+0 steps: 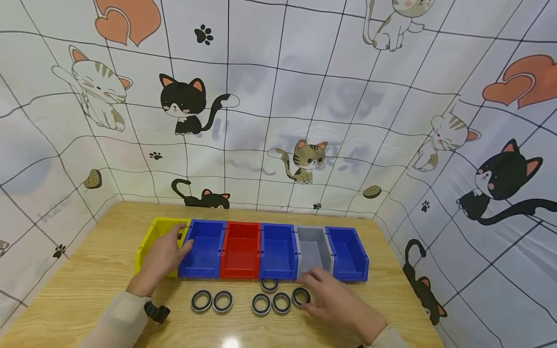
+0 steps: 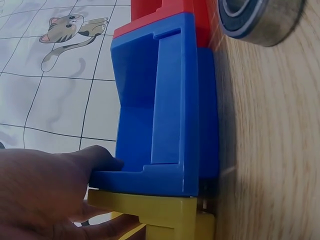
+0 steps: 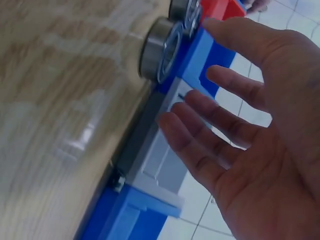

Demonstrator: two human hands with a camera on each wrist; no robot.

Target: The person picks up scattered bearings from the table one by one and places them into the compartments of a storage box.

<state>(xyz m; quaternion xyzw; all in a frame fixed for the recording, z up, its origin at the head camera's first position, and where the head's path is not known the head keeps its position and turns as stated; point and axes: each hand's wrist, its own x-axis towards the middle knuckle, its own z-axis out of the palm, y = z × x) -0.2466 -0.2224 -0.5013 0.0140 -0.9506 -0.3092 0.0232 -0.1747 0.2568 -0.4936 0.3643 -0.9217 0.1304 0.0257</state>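
Observation:
My left hand (image 1: 163, 253) straddles the adjoining walls of the yellow bin (image 1: 148, 240) and the blue bin (image 1: 204, 249). Seen from the left wrist, its thumb hooks over the blue wall while the other fingers reach into the yellow bin, pinching both walls. My right hand (image 1: 335, 299) hovers in front of the grey bin (image 1: 312, 246), fingers spread and loosely bent, with nothing in the palm. Close to its fingertips lies the rightmost ball bearing (image 1: 294, 298), which also shows in the right wrist view as a metal ring (image 3: 151, 52).
A red bin (image 1: 241, 251), a middle blue bin (image 1: 277, 251) and a right-end blue bin (image 1: 348, 249) complete the row. Several bearings lie flat before it, two at left (image 1: 193, 301) and a cluster nearer the middle (image 1: 254, 305). A cat-print curtain (image 1: 252, 125) surrounds the wooden table (image 1: 100, 246).

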